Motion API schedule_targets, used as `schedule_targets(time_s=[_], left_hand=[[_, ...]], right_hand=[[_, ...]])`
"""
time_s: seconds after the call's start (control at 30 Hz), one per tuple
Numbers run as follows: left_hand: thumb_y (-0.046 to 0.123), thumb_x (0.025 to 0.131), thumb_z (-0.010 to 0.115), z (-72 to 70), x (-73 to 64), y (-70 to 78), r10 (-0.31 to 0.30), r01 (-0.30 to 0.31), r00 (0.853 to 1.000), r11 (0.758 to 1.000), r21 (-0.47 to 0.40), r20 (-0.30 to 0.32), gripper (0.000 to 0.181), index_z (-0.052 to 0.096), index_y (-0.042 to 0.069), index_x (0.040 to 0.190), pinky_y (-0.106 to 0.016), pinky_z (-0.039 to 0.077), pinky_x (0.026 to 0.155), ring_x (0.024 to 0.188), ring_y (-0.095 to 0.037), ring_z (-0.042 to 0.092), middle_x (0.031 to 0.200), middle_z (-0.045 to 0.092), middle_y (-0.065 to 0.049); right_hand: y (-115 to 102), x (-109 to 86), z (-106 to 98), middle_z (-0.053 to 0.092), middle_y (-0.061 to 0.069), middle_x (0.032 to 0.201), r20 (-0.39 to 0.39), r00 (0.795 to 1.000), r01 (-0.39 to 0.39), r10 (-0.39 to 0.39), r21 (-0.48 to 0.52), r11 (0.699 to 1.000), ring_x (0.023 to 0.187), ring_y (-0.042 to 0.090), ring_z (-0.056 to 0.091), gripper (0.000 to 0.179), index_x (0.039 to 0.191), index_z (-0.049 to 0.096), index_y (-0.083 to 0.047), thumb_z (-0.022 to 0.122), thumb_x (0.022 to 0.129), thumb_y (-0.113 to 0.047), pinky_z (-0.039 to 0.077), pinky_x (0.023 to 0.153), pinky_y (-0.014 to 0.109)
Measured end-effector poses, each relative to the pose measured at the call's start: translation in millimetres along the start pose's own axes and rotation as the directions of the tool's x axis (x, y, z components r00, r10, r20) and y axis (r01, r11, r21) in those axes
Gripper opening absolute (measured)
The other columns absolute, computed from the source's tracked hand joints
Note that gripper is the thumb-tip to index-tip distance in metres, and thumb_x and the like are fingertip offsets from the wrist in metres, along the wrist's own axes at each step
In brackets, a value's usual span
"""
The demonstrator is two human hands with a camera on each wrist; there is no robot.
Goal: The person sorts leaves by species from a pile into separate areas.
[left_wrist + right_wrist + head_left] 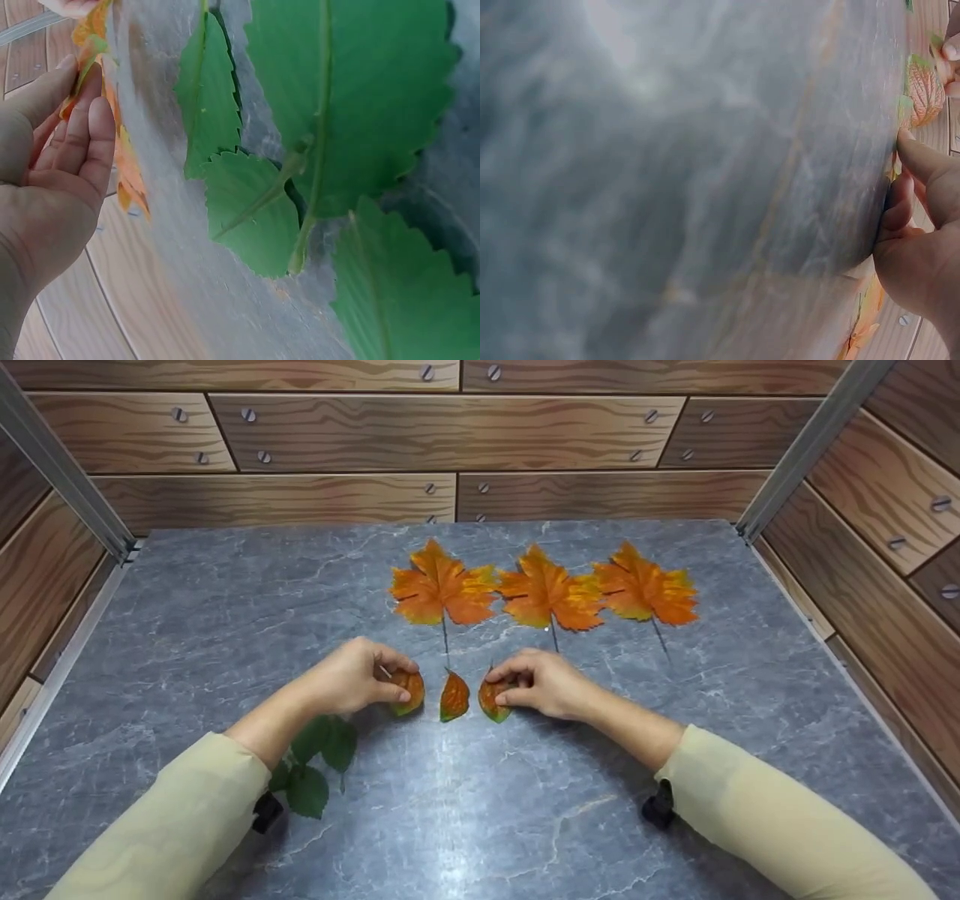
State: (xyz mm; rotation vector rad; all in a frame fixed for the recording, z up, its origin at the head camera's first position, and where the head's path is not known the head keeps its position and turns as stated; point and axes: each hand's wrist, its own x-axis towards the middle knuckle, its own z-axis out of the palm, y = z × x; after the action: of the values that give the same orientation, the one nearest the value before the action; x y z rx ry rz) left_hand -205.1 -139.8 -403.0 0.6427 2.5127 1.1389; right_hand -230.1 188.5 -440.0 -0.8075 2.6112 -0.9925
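My left hand (352, 679) pinches a small orange-brown leaf (409, 697) with a green tip, thumb on the near side. Opposite it, my right hand (547, 686) holds a similar small leaf (489, 699) between thumb and fingers. A third small leaf (454, 699) lies between the two hands on the grey marbled table. In the left wrist view, only an edge of the held leaf (88, 64) shows among the fingers. The right wrist view shows the middle small leaf (925, 91) past my right thumb; the leaf in that hand is mostly hidden.
Behind the hands lie three orange maple leaves in a row: left (442, 589), middle (551, 592), right (646, 585), stems toward me. A green leaf sprig (307, 791) lies beside my left forearm. Wood-patterned walls (442, 435) bound the table (525, 825).
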Motion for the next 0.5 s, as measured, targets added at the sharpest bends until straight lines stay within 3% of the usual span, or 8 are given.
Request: schedule_targets(time_s=[0.27,0.5], left_hand=[[0.006,0.091,0.085,7.0,8.6,-2.2,0.027,-0.028,1.0,0.999,0.039,0.015,0.034,0.077,-0.001,0.123,-0.04,0.06,0.085,0.097,-0.024,0.073,0.107,0.079,-0.01],[0.007,0.091,0.085,8.7,10.0,-4.8,0.048,-0.049,0.998,0.999,0.023,0.034,0.034,0.077,-0.003,0.123,-0.041,0.059,0.085,0.097,-0.025,0.073,0.106,0.079,-0.01]], right_hand=[[1.0,-0.3,0.1,0.067,-0.001,0.104,0.008,1.0,-0.004,0.004,0.003,1.0,0.081,0.012,0.057,0.028,0.121,0.081,-0.017,0.085,0.093,-0.02,0.048,0.074,0.031],[1.2,-0.1,-0.5,0.068,0.0,0.103,0.007,1.0,0.007,-0.007,0.012,1.0,0.081,0.011,0.057,0.029,0.121,0.081,-0.015,0.085,0.093,-0.02,0.049,0.075,0.031]])
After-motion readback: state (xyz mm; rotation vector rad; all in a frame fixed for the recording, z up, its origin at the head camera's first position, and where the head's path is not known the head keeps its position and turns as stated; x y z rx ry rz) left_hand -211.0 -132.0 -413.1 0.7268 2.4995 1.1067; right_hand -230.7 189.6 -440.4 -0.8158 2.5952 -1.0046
